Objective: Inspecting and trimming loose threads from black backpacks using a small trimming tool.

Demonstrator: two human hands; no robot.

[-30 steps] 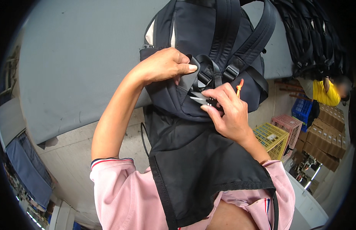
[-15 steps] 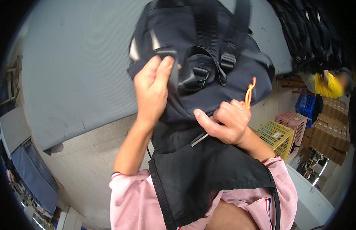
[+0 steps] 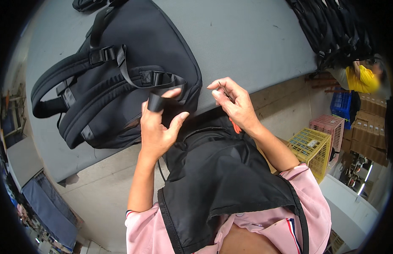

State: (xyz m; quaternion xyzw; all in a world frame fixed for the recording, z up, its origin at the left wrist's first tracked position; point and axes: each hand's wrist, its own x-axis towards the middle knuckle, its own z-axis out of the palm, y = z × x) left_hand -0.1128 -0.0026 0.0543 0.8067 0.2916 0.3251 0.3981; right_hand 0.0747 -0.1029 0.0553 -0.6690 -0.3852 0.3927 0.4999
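Observation:
A black backpack (image 3: 162,42) lies on the grey table with its padded shoulder straps (image 3: 95,101) and buckles facing up. At its near right corner is my left hand (image 3: 156,133), thumb spread away from the bent fingers. A loose black webbing strap (image 3: 156,103) crosses these fingers and seems caught between them; the exact grip is partly hidden. To the right, clear of the backpack, my right hand (image 3: 238,108) is closed around small thread snips. Their dark metal tips (image 3: 225,91) show between thumb and fingers, and an orange handle part (image 3: 235,126) sticks out below the palm.
The grey table (image 3: 243,46) ends in an edge just before me. More black bags (image 3: 331,34) lie at the far right, and another dark item (image 3: 88,4) at the far left. Yellow (image 3: 310,146), pink and blue crates, cartons (image 3: 365,135) and a person in yellow (image 3: 363,78) are to the right.
The backpack has turned and shifted left, its shoulder straps now showing fully. My right hand has moved up off it, and the snips' tips now point up instead of down.

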